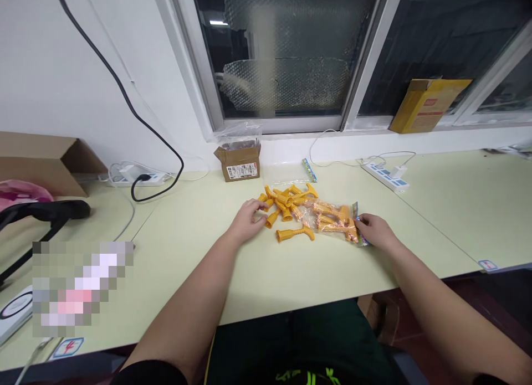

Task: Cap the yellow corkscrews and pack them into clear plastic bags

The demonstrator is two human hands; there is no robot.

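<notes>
Left hand [250, 221], thumb and fingers parted, meets the loose yellow plastic handles [285, 200] just to its right. Right hand [375, 230] pinches the printed header [356, 210] of a handle-filled clear bag [332, 216] between the hands!

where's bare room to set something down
Pale green tabletop is bare on the near side of the loose yellow hooked plastic pieces and right of the rightmost white power strip. Crowded: between left hand and right hand, with pieces and a clear plastic bag.
</notes>
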